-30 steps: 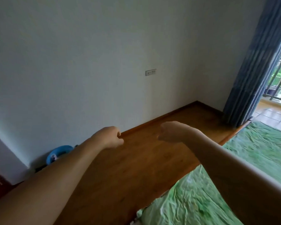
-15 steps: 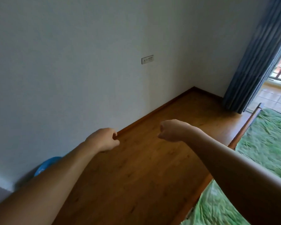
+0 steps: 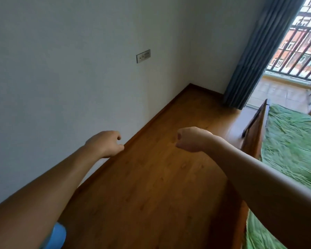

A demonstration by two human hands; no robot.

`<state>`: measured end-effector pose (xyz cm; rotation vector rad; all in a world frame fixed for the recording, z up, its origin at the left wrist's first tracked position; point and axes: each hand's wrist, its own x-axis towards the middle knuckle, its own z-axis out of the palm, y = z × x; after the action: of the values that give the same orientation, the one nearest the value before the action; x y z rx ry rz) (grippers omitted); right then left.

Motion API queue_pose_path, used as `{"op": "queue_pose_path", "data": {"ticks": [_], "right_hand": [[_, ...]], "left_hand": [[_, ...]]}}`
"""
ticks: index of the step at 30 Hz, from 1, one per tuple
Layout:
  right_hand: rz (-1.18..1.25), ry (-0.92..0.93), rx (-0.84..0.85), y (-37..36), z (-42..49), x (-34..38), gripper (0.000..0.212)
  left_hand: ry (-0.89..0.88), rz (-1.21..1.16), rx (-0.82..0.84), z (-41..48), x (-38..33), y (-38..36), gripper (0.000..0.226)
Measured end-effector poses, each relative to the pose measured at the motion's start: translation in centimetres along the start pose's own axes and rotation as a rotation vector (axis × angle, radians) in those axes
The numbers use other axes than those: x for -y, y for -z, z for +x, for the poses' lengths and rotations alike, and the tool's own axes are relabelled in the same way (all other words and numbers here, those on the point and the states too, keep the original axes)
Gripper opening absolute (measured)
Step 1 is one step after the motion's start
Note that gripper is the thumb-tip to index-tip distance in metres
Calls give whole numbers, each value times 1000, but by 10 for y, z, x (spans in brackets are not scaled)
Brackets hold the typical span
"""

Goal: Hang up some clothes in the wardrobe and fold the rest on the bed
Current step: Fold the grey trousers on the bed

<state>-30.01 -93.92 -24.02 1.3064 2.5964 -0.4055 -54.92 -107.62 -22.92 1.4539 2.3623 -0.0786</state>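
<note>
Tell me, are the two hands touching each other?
Apart. The head view shows a wide stretch of wooden floor between the left hand and the right hand.

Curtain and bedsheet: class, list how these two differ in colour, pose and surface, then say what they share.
Colour: the curtain is grey-blue; the bedsheet is green.
Pose: the curtain hangs upright; the bedsheet lies spread on the bed.
Surface: the curtain falls in long straight pleats; the bedsheet is crumpled with irregular creases.
Shared: both are cloth.
</note>
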Motion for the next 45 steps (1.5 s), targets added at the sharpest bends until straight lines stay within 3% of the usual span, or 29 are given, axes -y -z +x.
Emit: {"op": "queue_pose_path", "data": {"ticks": [10,16,22,32,38,45], "right_hand": [[48,-263,-11,48,79,-147,40],[149,-338,-103,105,159,-269,30],[154,-400,-93,158,214,-369,33],[122,-633,-105,213,359,-548,38],[257,-776,-121,263,443,-648,32],[354,-941,-135,302,495,-772,36]], "left_hand": [[-328,72,42,190,-145,38,50],[-399,95,38,323,-263,74,50],[-521,107,54,433,-383,109,49],[-734,127,66,657,-575,130,48],[-827,228,100,793,-683,172,49],[-987,282,142,894,-836,190,42]]}}
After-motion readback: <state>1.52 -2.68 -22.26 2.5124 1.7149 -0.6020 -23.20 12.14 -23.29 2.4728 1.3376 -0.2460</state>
